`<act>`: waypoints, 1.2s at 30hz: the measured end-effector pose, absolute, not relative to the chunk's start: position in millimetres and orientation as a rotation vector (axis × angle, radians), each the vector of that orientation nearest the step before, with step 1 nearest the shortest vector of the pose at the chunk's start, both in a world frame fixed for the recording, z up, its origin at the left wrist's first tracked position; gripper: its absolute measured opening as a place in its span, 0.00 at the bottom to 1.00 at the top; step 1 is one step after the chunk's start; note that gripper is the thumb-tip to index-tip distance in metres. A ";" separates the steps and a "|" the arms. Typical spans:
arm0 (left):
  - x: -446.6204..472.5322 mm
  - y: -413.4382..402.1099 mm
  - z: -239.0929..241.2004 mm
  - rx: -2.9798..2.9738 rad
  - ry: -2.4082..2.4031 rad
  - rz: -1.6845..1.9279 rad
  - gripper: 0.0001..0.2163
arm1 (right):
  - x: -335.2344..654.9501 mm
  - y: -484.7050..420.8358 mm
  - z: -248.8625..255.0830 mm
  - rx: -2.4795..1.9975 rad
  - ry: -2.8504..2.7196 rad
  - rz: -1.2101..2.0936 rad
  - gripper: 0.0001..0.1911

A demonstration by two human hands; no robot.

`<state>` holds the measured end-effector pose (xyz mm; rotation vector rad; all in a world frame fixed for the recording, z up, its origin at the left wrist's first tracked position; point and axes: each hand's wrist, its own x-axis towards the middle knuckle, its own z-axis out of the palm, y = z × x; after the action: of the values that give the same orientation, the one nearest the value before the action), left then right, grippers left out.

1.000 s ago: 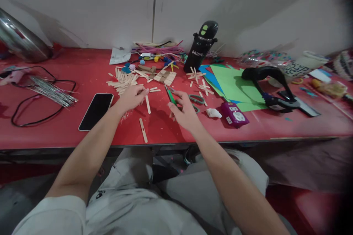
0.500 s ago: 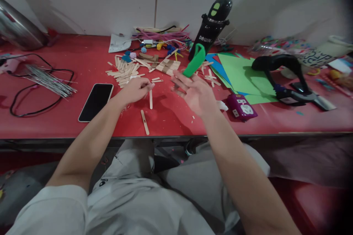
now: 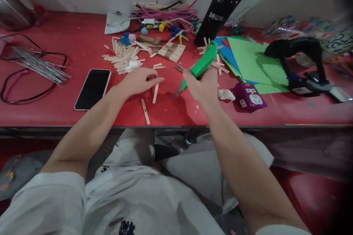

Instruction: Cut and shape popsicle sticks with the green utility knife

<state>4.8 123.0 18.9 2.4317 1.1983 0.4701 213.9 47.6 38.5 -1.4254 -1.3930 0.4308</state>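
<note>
My right hand (image 3: pixel 202 86) is closed around a green-handled utility knife (image 3: pixel 204 64), its blade end pointing down-left toward the red table (image 3: pixel 68 117). My left hand (image 3: pixel 139 80) lies on the table with fingers curled, fingertips pressing the top of a wooden craft stick (image 3: pixel 156 93). A second stick (image 3: pixel 145 110) lies just below it near the front edge. The knife tip is a short way right of the held stick.
A black phone (image 3: pixel 93 88) lies left of my left hand. A heap of sticks (image 3: pixel 122 57), a glued stick panel (image 3: pixel 173 51), a black bottle (image 3: pixel 220 7), green paper sheets (image 3: pixel 248 62), a purple block (image 3: pixel 249 99), a black hole punch (image 3: pixel 303 66) and cables (image 3: pixel 30 69) crowd the table.
My right hand picked the green knife up off the table, raised it, then closed round it and brought it down beside the stick. The left hand stayed on the stick.
</note>
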 end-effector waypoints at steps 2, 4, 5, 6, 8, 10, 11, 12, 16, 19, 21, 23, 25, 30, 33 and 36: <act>5.8 122.1 19.5 2.430 1.210 0.485 0.17 | 215.0 49.7 36.5 -1.474 -1.430 0.447 0.21; 2.6 123.2 21.5 2.434 1.179 0.538 0.17 | 218.2 51.3 36.3 -1.506 -1.434 0.496 0.18; -0.5 124.1 22.9 2.447 1.127 0.543 0.18 | 220.5 51.5 37.1 -1.522 -1.441 0.533 0.16; -4.1 125.0 24.5 2.451 1.073 0.531 0.19 | 223.2 51.4 38.3 -1.541 -1.467 0.584 0.15; -11.5 125.9 27.8 2.500 0.918 0.353 0.24 | 228.9 50.5 40.7 -1.569 -1.557 0.712 0.13; -16.7 124.8 30.5 2.506 0.937 0.113 0.32 | 233.6 50.0 41.2 -1.583 -1.614 0.809 0.11; -17.9 123.6 31.4 2.496 0.977 0.019 0.36 | 235.0 50.1 40.5 -1.587 -1.604 0.829 0.09; -18.3 122.2 32.0 2.482 1.021 -0.046 0.39 | 235.8 50.6 39.1 -1.593 -1.570 0.835 0.08; -14.6 117.4 31.4 2.442 1.085 -0.135 0.42 | 232.5 53.9 31.2 -1.567 -1.439 0.906 0.10; -11.8 116.1 29.0 2.444 1.057 -0.115 0.41 | 228.3 54.9 27.8 -1.412 -1.481 1.036 0.16; -11.2 115.9 27.7 2.455 1.022 -0.090 0.40 | 226.1 54.5 27.3 -1.335 -1.510 1.085 0.18; -11.0 115.5 27.6 2.459 1.000 -0.079 0.40 | 223.5 53.7 27.7 -1.323 -1.480 1.075 0.18; -10.8 114.8 28.5 2.458 0.984 -0.082 0.40 | 219.8 52.9 27.9 -1.325 -1.435 1.069 0.17; -10.3 112.9 31.6 2.448 0.949 -0.122 0.39 | 208.8 52.6 22.6 -1.242 -1.420 1.126 0.15; -10.9 112.7 31.3 2.447 0.916 -0.126 0.37 | 203.8 53.0 16.0 -1.216 -1.396 1.147 0.15; -12.0 113.2 29.5 2.438 0.898 -0.116 0.36 | 200.5 52.5 9.8 -1.217 -1.372 1.183 0.18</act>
<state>-12.0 113.2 29.5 2.4375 0.8979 -0.1156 200.5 52.5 9.8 -1.2168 -1.3716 1.1830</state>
